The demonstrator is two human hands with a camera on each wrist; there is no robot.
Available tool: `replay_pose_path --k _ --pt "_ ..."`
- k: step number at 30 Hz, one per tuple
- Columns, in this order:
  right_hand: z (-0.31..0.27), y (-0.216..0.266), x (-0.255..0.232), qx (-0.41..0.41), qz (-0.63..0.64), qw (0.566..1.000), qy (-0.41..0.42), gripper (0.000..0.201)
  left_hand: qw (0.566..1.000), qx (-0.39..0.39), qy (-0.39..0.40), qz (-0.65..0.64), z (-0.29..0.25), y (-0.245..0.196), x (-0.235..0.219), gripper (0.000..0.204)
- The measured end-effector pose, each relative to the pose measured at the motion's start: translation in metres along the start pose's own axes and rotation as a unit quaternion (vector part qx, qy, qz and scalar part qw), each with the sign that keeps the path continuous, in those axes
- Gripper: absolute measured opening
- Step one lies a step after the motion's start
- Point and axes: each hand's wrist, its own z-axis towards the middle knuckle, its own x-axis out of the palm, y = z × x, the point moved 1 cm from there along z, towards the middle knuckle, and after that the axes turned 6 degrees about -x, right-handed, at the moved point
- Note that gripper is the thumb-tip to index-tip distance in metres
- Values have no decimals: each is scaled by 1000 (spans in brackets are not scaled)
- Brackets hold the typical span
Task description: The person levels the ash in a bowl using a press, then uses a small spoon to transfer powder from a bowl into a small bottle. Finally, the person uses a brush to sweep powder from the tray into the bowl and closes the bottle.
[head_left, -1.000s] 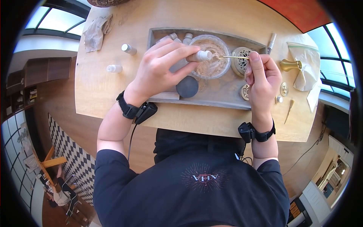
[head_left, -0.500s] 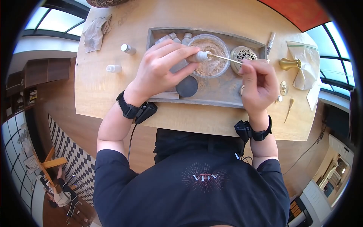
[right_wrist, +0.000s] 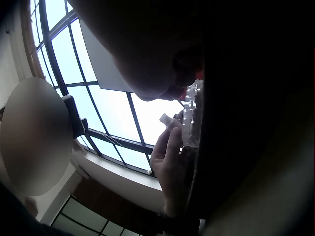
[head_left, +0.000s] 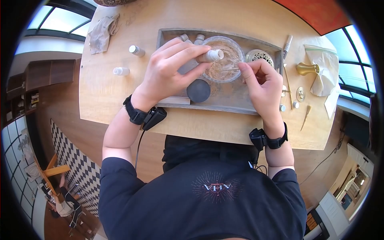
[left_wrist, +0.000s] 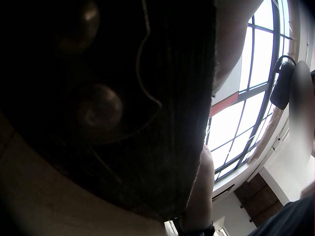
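In the head view my left hand (head_left: 170,66) holds a small uncapped bottle (head_left: 215,55), tilted with its mouth to the right, over the left part of a clear tub (head_left: 223,81) of pale brownish powder (head_left: 229,45). My right hand (head_left: 264,82) pinches a thin metal tool (head_left: 231,70) between thumb and fingers. The tool's far end points left over the powder, just below the bottle's mouth; its tip is hard to make out. The right wrist view catches the bottle (right_wrist: 167,120) side-on in the left hand, beside the tub (right_wrist: 189,115).
A grey tray (head_left: 236,109) holds the tub, a dark round disc (head_left: 199,91), more small bottles (head_left: 199,39) and a brass openwork burner (head_left: 260,57). Two bottles (head_left: 137,51) stand or lie left of it. To the right are a brass vase (head_left: 307,68), a slender brass tool (head_left: 289,82) and a plastic bag (head_left: 330,72).
The tool's tip went from over the powder to the bottle's mouth, and is now back over the powder. My right hand has moved left. My left hand and the bottle stay nearly still.
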Motion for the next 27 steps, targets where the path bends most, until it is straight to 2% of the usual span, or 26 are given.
replay_pose_path --k 3,6,13,16,25,27 --pt "1 3 -1 53 43 998 2 20 1000 -2 3 -1 0 0 -1 35" --pt "3 -2 -5 64 79 994 -27 20 1000 -4 4 -4 0 0 -1 35" --pt "8 6 -16 53 179 976 -113 21 1000 17 -2 2 -1 1 0 38" --pt "7 9 -18 31 206 971 -115 21 1000 27 -2 3 -1 1 1 39" --pt "2 17 -8 11 125 986 -111 18 999 30 25 9 -1 -2 -1 40" --pt "1 18 -5 -20 107 988 -113 15 999 31 24 10 -1 -3 0 39"
